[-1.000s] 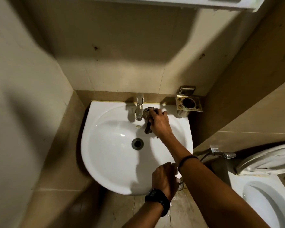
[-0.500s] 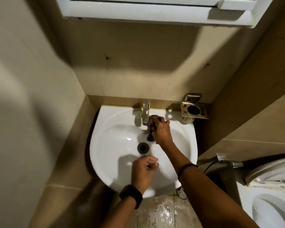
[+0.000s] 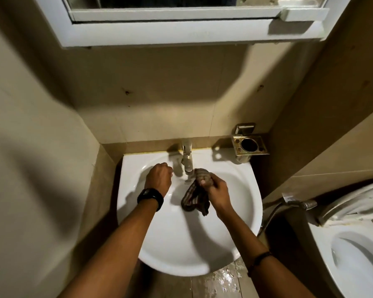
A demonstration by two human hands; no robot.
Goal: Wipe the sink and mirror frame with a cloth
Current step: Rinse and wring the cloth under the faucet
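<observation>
- Cloth (image 3: 196,195), dark and striped, hangs bunched from the right hand (image 3: 216,190), whose grip is clamped on its upper end just beside the faucet (image 3: 187,160) spout; the loose tail drapes down over the middle of the sink (image 3: 181,250) bowl.
- Holding it there looks deliberate: the bunch sits right by the outlet, probably to wet or rinse it before more wiping. Whether water is running I cannot tell.
- Left hand (image 3: 158,179), with a watch (image 3: 150,197) at the wrist, is over the back left of the bowl, close to the faucet's left side, fingers curled together on nothing I can see. My guess is it is placed to work the tap or steady the body.
- Mirror frame (image 3: 170,32), white, hangs on the wall well above the basin, with no hand near it, so that half of the job looks not yet in hand.
- Floor (image 3: 215,282) below the basin's front edge glistens wet, a slip risk when reaching up.
</observation>
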